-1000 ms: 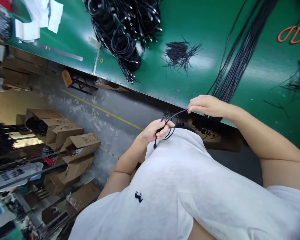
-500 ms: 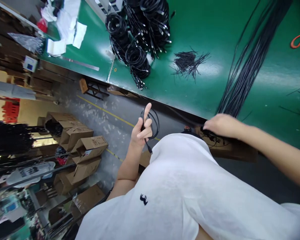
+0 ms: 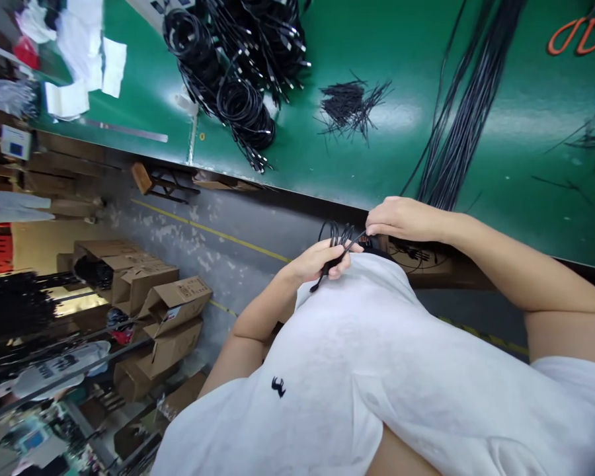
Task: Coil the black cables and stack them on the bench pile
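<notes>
My left hand is closed around a small coil of black cable in front of the white shirt. A dark connector end sticks out below the fingers. To its right, my right hand pinches a black strand that runs toward the coil, close to the table edge. Just beyond the right hand, a long bundle of straight black cables lies across the green table. A pile of short black ties or wire pieces rests farther in.
Coiled black cables with metal plugs are heaped on the table's left part. Orange-handled scissors lie at the upper right. White papers and a metal ruler are at the left. Cardboard boxes and a wooden stool stand on the floor.
My left hand has moved right with the coil, turning and closing its raised finger. My right hand has come up and left, toward the left hand, drawing a strand. The view has shifted slightly.
</notes>
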`<state>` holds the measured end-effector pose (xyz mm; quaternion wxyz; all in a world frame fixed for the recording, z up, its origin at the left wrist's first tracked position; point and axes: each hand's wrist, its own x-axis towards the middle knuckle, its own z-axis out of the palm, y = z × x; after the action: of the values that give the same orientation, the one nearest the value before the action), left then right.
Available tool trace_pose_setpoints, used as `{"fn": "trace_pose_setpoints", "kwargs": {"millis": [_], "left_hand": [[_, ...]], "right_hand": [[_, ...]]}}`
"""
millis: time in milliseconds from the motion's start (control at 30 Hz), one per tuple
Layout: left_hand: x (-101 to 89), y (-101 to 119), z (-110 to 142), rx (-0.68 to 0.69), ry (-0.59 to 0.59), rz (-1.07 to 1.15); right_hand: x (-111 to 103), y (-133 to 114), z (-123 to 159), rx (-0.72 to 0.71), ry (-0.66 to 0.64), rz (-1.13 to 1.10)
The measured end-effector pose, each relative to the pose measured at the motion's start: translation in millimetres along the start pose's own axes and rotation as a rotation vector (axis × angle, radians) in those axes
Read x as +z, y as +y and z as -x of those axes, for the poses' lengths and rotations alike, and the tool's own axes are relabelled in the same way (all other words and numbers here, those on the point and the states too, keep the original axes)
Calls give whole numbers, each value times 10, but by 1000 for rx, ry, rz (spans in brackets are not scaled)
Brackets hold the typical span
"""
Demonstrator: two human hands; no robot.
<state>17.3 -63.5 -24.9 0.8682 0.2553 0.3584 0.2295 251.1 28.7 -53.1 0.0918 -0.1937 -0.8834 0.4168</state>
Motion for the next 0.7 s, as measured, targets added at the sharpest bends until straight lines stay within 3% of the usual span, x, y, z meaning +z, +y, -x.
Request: {"fn": "trace_pose_setpoints", "kwargs": {"millis": [67, 133, 267, 333, 400, 533, 600, 700], "left_hand": [[14, 42, 2, -30, -13, 58], [24, 91, 30, -40, 15, 139], [21, 191, 181, 92, 207, 335], [-6, 217, 299, 156, 306, 400], [-66, 236, 464, 255, 380, 428], [-250, 331, 935, 769, 465, 442], [-315, 401, 1141, 967, 480, 432], [-328, 461, 1260, 1004, 576, 383]], "right_hand": [[20, 108, -22, -14, -19, 1], [-54, 382, 13, 10, 2, 70], [-456, 1201, 387, 383, 231, 396], [-594, 1373, 581, 533, 290, 490], [-565, 1240, 667, 555, 276, 508], [-216, 721, 617, 297, 27, 327], [-130, 737, 606, 285, 55, 224], [-153, 958, 604, 404, 199, 167]]}}
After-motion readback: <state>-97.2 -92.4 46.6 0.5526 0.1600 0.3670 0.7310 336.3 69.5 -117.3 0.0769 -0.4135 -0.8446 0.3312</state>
